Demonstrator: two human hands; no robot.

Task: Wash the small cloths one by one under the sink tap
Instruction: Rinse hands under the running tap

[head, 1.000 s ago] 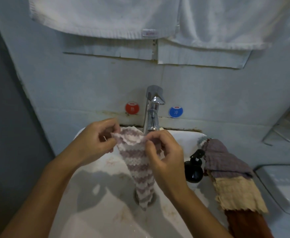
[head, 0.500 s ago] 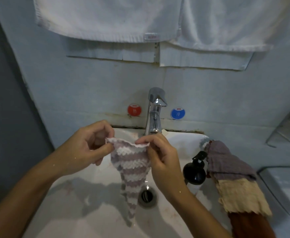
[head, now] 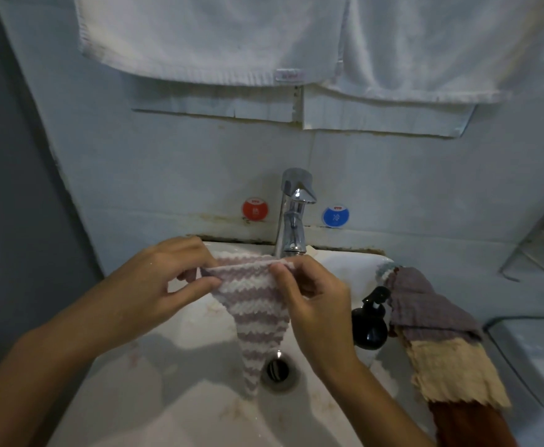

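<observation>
A: Which way does the mauve-and-white striped fleecy cloth [head: 257,317] run?

B: Its top hem is pulled level from left to right. The rest hangs to a point, so the long axis is vertical. The tip hangs just left of the round metal drain [head: 277,371].

A: And the hands?

B: The left hand [head: 164,285] pinches the left end of the hem between thumb and curled fingers. The right hand [head: 316,304] pinches the right end the same way. Both hold the cloth over the white ceramic basin [head: 174,411], in front of the chrome tap [head: 293,217].

A: What differs from half a second ago?

B: The hem was slack and wavy then; now it is drawn straighter, with the hands wider apart. The cloth sits more centred under the tap.

A: Any room at the edges?

B: On the left the basin floor is bare. On the right a black round pump bottle [head: 370,321] stands on the rim near the right wrist. Just beyond it grey, beige and rust-brown cloths [head: 441,346] are draped over the edge. White towels [head: 219,37] hang well above.
</observation>
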